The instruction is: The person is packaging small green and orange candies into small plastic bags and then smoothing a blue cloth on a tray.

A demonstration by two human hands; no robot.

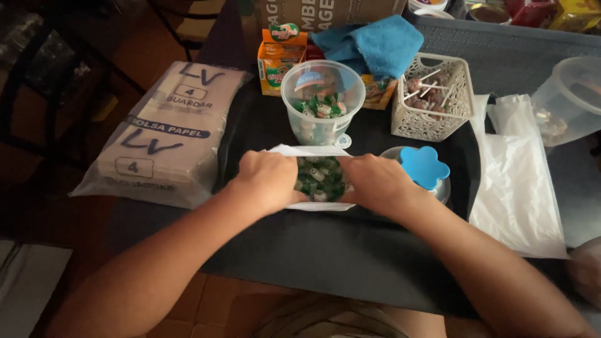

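While the dark surface (375, 250) fills most of the frame, a wrapped pack of paper bags (166, 134) is seen at the left. At centre, a small white bag (313, 203) of green-and-white candies (319, 178) is gripped at its two sides: the left hand (266, 181) is closed on its left edge, the right hand (375, 184) on its right edge, with the bag's mouth held apart between them. Just above it, a clear tub (322, 103) of the same candies is placed. Further right, a blue flower-shaped lid (424, 167), a white basket (435, 100) of lollipops and flat plastic bags (516, 188) are found.
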